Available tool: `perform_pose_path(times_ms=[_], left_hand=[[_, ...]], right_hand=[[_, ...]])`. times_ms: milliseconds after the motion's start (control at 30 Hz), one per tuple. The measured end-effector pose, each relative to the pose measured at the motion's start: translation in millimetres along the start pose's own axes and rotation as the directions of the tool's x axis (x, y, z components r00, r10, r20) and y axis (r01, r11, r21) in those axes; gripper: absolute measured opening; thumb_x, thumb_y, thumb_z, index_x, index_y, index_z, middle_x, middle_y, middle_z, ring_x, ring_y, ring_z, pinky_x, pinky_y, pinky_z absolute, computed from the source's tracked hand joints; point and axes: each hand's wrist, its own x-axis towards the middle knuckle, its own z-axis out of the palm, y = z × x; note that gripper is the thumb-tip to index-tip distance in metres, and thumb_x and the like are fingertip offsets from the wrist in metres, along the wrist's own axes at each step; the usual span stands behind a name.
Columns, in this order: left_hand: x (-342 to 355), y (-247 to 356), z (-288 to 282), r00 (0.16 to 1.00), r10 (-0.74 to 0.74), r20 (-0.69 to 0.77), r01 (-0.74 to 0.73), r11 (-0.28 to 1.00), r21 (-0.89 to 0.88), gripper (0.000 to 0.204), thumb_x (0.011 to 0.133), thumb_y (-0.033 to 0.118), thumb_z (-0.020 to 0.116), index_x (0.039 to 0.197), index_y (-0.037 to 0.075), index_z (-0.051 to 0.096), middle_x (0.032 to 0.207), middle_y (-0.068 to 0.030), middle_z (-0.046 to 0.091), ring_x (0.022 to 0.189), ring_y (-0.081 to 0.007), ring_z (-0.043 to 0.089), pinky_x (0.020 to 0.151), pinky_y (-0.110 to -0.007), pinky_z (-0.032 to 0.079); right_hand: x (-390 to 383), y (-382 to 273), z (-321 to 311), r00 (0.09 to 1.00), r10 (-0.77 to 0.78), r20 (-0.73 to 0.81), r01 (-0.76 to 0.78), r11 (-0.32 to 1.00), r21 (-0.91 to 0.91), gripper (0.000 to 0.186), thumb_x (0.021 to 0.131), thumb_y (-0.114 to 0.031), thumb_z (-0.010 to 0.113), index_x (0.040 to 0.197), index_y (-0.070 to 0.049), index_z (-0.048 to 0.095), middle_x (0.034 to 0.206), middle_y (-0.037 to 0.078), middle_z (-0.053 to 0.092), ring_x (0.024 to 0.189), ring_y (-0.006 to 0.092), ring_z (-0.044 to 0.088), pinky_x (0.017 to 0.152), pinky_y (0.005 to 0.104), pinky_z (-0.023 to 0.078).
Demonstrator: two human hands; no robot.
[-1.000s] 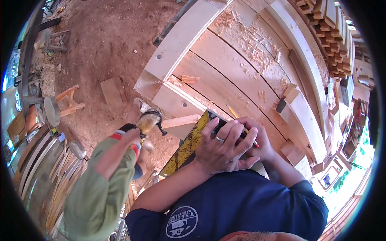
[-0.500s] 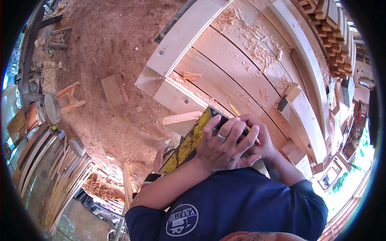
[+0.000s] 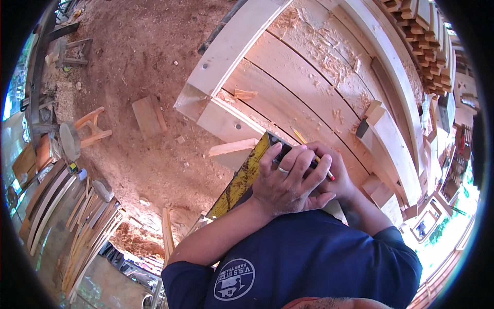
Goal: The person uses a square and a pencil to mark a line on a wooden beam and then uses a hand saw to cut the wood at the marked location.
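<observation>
Nearest us, beyond a navy shirt (image 3: 319,252), a ringed left hand (image 3: 288,183) bends its fingers over the dark side of a scuffed yellow bar (image 3: 239,179); whether that grip clasps the bar or merely rests there, we cannot tell. Overlapping it in our view, the right hand (image 3: 340,170) appears closed, its grip narrowed around a slim yellow pencil (image 3: 298,135) with a red end, though fingers hide part of the hold. The right hand is the nearer to the pencil, which crosses that hand's left side, its long axis slanting from lower right to upper left, its point aimed away from the body. The bar runs across that line, its long axis rising from the left forearm (image 3: 221,232) toward the planks (image 3: 290,77). Beyond, we see those planks strewn with shavings (image 3: 334,69), and a pale timber piece (image 3: 391,149) at right. Farther off, a board (image 3: 146,116) lies on the reddish floor (image 3: 134,62) and stacked timber (image 3: 427,44) fills the upper right
</observation>
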Motion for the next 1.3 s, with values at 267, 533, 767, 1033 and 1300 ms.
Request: perform_pose_path(times_ms=[267,533,767,1033,1300], left_hand=[[-1,0,1,1.0,-0.002,-0.005,0.002,1.0,0.016,0.071,0.099,0.083,0.052,0.143,0.029,0.068,0.127,-0.0026,0.061,0.13,-0.0207,0.059,0.12,-0.057,0.029],[2,0,1,1.0,0.001,-0.018,-0.001,1.0,0.01,0.071,0.099,0.082,0.053,0.143,0.028,0.068,0.128,-0.0032,0.061,0.127,-0.0211,0.06,0.119,-0.057,0.03],[6,-3,-4,0.999,-0.014,-0.035,0.012,0.998,-0.069,0.066,0.097,0.077,0.062,0.134,0.024,0.069,0.12,-0.0026,0.065,0.115,-0.0197,0.066,0.11,-0.051,0.034],[11,-3,-12,0.998,0.037,-0.051,-0.037,0.999,-0.006,0.067,0.095,0.073,0.067,0.137,0.021,0.063,0.12,-0.0006,0.065,0.115,-0.0168,0.065,0.109,-0.05,0.034],[9,-3,-12,0.998,0.018,-0.062,-0.021,0.998,-0.054,0.066,0.101,0.065,0.066,0.144,0.016,0.055,0.122,-0.004,0.067,0.11,-0.0181,0.067,0.108,-0.049,0.035]], right_hand=[[1,-3,-1,1.0,0.003,0.002,-0.003,1.0,0.001,0.056,0.086,-0.012,0.083,0.137,0.0,0.064,0.128,0.014,0.073,0.122,0.0249,0.071,0.108,0.0397,0.055],[3,-3,0,1.0,-0.03,-0.006,0.03,1.0,0.007,0.054,0.087,-0.012,0.083,0.136,0.001,0.065,0.127,0.014,0.073,0.121,0.0249,0.072,0.106,0.0395,0.056],[-3,8,6,0.997,-0.047,-0.063,0.052,0.995,0.084,0.047,0.091,-0.016,0.082,0.133,-0.002,0.066,0.123,0.008,0.073,0.118,0.0176,0.068,0.104,0.036,0.054],[10,-5,4,0.996,-0.084,-0.015,0.085,0.991,0.107,0.041,0.092,-0.019,0.081,0.127,-0.001,0.07,0.116,0.006,0.076,0.111,0.016,0.069,0.099,0.036,0.056],[9,-4,-13,0.994,0.073,-0.077,-0.055,0.974,0.22,0.055,0.091,-0.01,0.083,0.142,-0.003,0.062,0.125,0.009,0.072,0.114,0.0177,0.069,0.1,0.0354,0.058]])
